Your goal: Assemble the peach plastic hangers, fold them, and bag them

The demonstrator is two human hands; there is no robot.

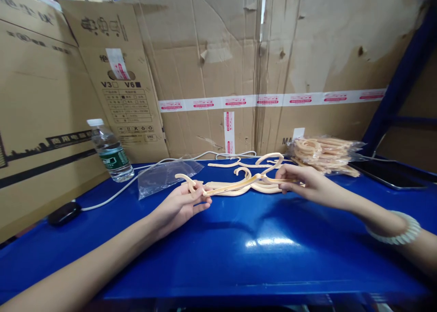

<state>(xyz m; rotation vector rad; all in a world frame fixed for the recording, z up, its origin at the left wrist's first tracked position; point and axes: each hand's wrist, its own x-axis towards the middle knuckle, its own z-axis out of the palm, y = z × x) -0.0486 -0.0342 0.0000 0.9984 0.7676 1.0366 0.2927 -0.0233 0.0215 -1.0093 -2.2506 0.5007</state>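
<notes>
Both hands pinch one beige hanger [235, 186], the left hand [184, 203] at one end and the right hand [304, 184] near the other, thumb against fingers, so the thin bar hangs above the blue tabletop [205, 262] supported from both sides, its hook upward.

From the left, a printed carton [37, 121] stands at the edge and seems to serve as a side wall. Before it lies a black rounded device [63, 213], where a white cable [99, 206] ends; the cable runs back toward the cardboard panels [205, 71], out of the hands' way. A water bottle [114, 157] leans in view, though the wide lens may cause that slant. Next comes a crumpled clear bag [164, 181], perhaps pushed back to leave the front free.

By the left fingers a curled piece [180, 177] sticks up; I cannot tell whether it belongs to the held hanger or is separate. Behind the bar, several flat hangers [268, 188] lie together, probably overlapped to save room, with another hanger [223, 165] farther back.

To the right, beyond the right hand, a bagged bundle of hangers [322, 155] rests against the cardboard, the wrapping keeping it together. A dark flat device [392, 174] lies beside it, well apart from the held hanger.
</notes>
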